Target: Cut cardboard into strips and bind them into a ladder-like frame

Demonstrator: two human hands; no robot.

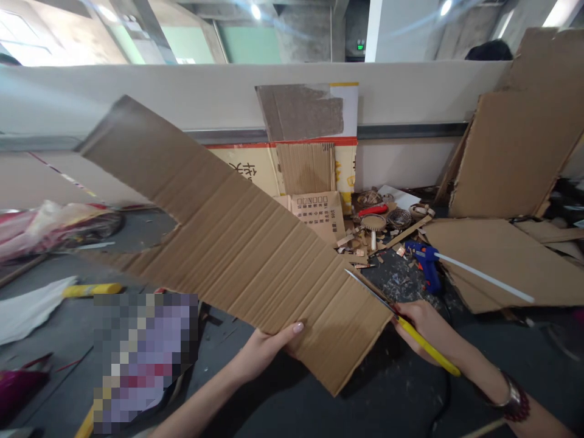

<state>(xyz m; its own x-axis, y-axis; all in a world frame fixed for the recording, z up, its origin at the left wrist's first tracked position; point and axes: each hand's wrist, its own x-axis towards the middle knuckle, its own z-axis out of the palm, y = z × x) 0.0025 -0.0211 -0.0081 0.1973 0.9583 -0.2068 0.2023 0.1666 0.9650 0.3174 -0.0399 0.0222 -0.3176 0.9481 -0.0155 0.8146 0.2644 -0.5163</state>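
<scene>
A long piece of corrugated cardboard (237, 237) is held up in the air, slanting from upper left to lower right. My left hand (274, 350) grips its lower edge, thumb on top and the other fingers hidden underneath. In my right hand (424, 328) is a pair of scissors (426, 347) with yellow handles. One blade lies over the cardboard near its right edge, and a narrow strip stands off beside the blade. The other blade is hidden. Fingers of the right hand wrap round the handles, partly out of sight.
A blue glue gun (426, 264) with a white glue stick lies at the right, beside a flat cardboard sheet (497, 261). Scraps and a red-handled tool (373, 210) lie behind. Large cardboard (515, 152) leans against the partition (410, 97). A yellow-handled item (91, 290) lies left.
</scene>
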